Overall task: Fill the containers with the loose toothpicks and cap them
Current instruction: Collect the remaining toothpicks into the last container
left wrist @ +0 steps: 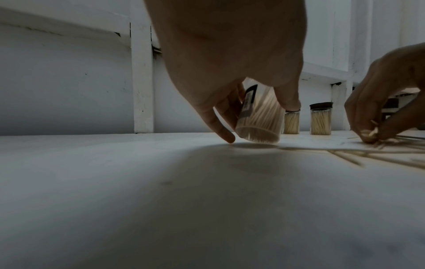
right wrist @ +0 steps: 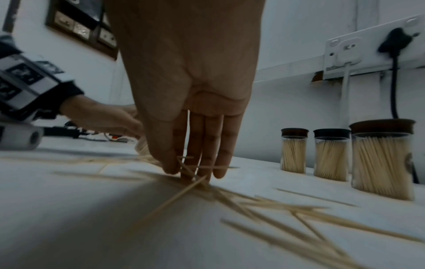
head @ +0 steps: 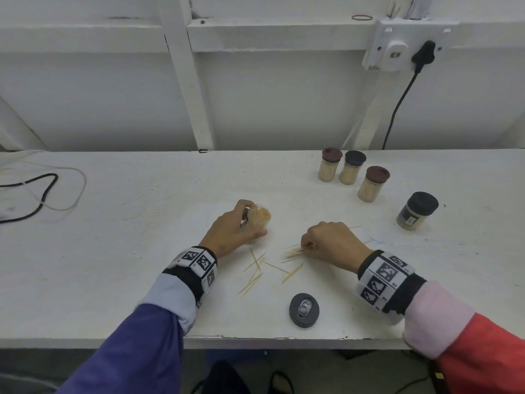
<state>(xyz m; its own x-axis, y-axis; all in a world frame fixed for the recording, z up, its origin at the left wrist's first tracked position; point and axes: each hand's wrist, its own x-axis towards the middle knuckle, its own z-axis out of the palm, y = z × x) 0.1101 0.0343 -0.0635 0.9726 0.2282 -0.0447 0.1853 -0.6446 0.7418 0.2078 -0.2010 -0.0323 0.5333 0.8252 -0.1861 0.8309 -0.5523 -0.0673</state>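
My left hand (head: pixel 233 228) grips an uncapped clear container (head: pixel 259 216) packed with toothpicks and tilts it just off the table; the same container (left wrist: pixel 260 120) shows between thumb and fingers in the left wrist view. My right hand (head: pixel 326 241) pinches a small bunch of loose toothpicks (head: pixel 295 251) against the tabletop, seen in the right wrist view as toothpicks (right wrist: pixel 188 169) between thumb and fingers. More loose toothpicks (head: pixel 255 268) lie scattered between my hands. A dark cap (head: pixel 304 309) lies upside down near the front edge.
Three capped, filled containers (head: pixel 349 172) stand at the back right, with a wider black-lidded jar (head: pixel 416 211) to their right. Cables (head: pixel 42 191) lie at the far left. A wall socket with a black plug (head: pixel 423 54) is above. The table's front edge (head: pixel 270 338) is close.
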